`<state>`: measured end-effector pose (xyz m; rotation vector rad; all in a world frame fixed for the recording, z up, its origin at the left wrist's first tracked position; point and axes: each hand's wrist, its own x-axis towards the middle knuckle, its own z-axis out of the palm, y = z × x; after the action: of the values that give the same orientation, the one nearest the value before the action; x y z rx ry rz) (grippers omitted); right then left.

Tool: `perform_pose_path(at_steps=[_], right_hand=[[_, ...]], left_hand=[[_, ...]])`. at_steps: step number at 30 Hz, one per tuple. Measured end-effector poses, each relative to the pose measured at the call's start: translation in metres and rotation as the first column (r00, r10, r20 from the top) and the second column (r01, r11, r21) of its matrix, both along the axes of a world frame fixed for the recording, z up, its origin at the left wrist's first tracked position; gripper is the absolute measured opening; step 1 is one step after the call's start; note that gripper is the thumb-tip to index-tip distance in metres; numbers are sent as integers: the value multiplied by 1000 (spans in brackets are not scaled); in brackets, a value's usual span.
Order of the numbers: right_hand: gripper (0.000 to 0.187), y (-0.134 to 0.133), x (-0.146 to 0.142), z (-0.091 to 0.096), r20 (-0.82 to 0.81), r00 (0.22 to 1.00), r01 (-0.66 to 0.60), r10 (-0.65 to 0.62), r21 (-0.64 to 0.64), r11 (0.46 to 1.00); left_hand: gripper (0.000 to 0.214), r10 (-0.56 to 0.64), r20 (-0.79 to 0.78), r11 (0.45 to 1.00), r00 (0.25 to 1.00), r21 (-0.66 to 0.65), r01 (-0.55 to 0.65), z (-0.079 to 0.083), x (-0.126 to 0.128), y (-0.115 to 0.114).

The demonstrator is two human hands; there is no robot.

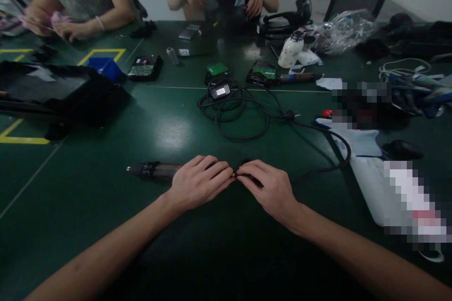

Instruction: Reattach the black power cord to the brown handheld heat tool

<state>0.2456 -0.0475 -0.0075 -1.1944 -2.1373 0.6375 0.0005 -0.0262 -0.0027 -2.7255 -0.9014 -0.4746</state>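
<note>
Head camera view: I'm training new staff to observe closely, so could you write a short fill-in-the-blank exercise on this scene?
1. The left hand covers part of an electric screwdriver whose tip points to the picture's ____ side.
2. The black power adapter lying beyond both hands has a ____ label.
3. The small plastic bin at the picture's left is coloured ____.
4. In the picture, the patterned bottle stands to the ____ of the power adapter.

Missing words: left; white; blue; right.

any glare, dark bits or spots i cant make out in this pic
In the head view, a pale glare patch on the green table, beyond the left hand; in the head view, the near tabletop sinks into darkness; in the head view, pixelated blocks hide the top-left corner and patches at right.
</note>
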Motion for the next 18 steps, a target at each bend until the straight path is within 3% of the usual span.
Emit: perform_pose_path(at_steps=[11,18], right_hand=[[18,-1,1,5,42,999,2,0,-46,999],[13,-1,2,3,32,999,8,-6,-64,998]], left_hand=[[20,-1,-3,1000,1000,-16,1,3,0,0],[24,-1,-10,1000,1000,5,1,4,1,0]])
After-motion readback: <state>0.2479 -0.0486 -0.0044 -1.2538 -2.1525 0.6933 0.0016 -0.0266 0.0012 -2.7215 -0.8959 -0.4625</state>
